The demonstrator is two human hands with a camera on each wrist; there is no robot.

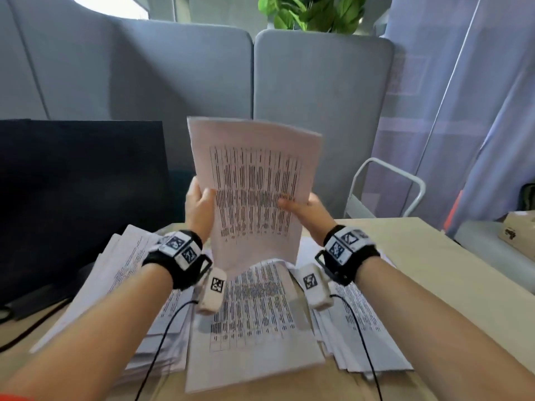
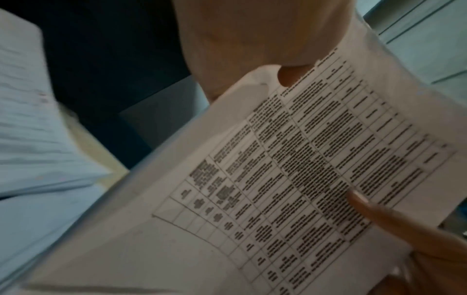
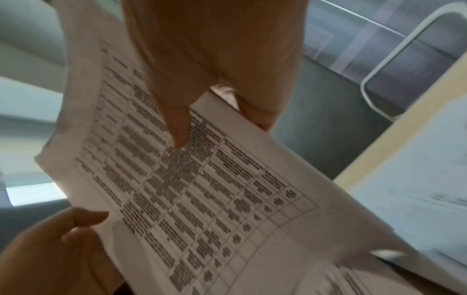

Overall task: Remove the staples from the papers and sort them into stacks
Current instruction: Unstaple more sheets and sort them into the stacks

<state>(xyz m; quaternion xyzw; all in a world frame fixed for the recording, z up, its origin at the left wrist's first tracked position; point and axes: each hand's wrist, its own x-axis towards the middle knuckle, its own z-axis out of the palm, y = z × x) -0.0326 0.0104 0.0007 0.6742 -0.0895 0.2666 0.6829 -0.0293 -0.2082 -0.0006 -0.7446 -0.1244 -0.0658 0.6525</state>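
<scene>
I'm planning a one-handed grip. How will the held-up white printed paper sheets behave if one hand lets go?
Probably floppy: the white printed paper sheets already bow between the left hand and right hand. Likely light. Loose pages may fan apart; the lower edge looks splayed.

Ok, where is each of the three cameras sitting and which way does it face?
Head: on the head, facing forward and down at the held sheet, paper stacks, table; both forearms, left hand, right hand show.
Left wrist: looks along the left hand at the sheet.
Right wrist: looks along the right hand at the sheet.
Shared: all three show the sheet, gripped by both hands.
</scene>
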